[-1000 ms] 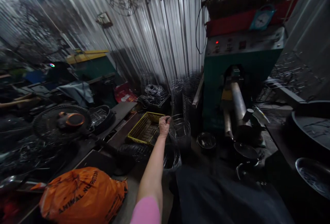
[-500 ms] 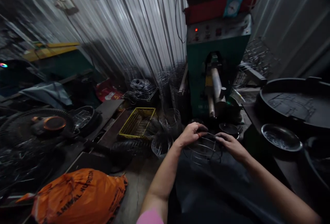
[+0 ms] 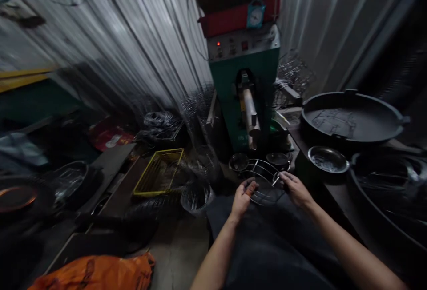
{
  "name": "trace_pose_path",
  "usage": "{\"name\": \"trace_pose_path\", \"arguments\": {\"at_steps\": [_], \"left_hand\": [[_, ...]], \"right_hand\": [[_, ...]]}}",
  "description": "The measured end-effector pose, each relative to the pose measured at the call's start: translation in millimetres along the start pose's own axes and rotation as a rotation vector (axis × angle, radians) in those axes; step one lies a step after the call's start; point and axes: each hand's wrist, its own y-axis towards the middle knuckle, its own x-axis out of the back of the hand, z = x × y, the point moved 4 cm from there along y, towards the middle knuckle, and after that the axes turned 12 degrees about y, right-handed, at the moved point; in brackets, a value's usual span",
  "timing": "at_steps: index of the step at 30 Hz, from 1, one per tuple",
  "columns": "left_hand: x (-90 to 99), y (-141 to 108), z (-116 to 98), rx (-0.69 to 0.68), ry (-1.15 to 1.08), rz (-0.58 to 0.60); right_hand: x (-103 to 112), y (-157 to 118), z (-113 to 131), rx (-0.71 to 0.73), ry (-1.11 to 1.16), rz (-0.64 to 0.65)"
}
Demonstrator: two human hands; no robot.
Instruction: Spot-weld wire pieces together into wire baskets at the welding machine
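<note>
corrugated wall [image 3: 150, 36]: rose behind the machinery, ribbed and dull silver.
green machine [image 3: 230, 85]: stood upright near the wall, with a metal cylinder [image 3: 249, 110] jutting forward from its front.
large black pan [image 3: 376, 121]: rested on the right-hand tabletop [image 3: 336, 187], with loose wire pieces inside.
orange bag [image 3: 100, 274]: lay at the lower left, partly cut off by the view's edge.
yellow crate [image 3: 142, 183]: sat on the left, well apart from the fingers.
wire frame [image 3: 263, 172]: hung between left hand [image 3: 243, 197] and right hand [image 3: 296, 188], touching both; curved beyond the fingertips toward the machine, above the dark cloth over the lap.
metal dish [image 3: 328, 160]: rested on the tabletop, just beside the black pan.
left hand: pinched the near left side of the frame, fingers closed.
right hand: gripped its right side, fingers nearly together.
blue dial [image 3: 255, 14]: hung above the machine's control panel.
red light [image 3: 218, 44]: glowed on that panel.
</note>
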Motion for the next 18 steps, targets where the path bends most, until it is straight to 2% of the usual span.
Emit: {"name": "trace_pose_path", "arguments": {"at_steps": [2,4,7,9,10,11,12,14,17,18], "left_hand": [[-14.5,-5,0,-0.006,-0.084,-0.006],[-23.3,-10,0,-0.012,-0.134,-0.008],[-24.7,-10,6,-0.013,-0.104,-0.023],[-18.6,-9,11,-0.018,-0.076,-0.056],[-14.6,-8,14,-0.020,-0.073,-0.071],[-10.5,-7,16,-0.020,-0.073,-0.082],[-6.6,-7,17,-0.016,-0.073,-0.092],[-1.3,-7,18,0.001,-0.070,-0.105],[-0.6,-7,19,0.020,-0.100,-0.115],[-1.7,-7,19,0.023,-0.114,-0.116]], "right_hand": [[-6,-10,-10,0.048,-0.015,-0.020],[-13,-20,-23,0.071,-0.093,0.012],[-13,-27,-33,0.072,-0.284,0.129],[3,-24,-17,0.124,-0.518,0.196],[18,-19,1,0.181,-0.661,0.182],[37,-14,26,0.255,-0.796,0.107],[61,-8,55,0.318,-0.930,-0.023],[115,2,121,0.371,-1.220,-0.400],[187,4,202,0.211,-1.514,-0.916],[204,2,219,0.155,-1.536,-0.999]]}}
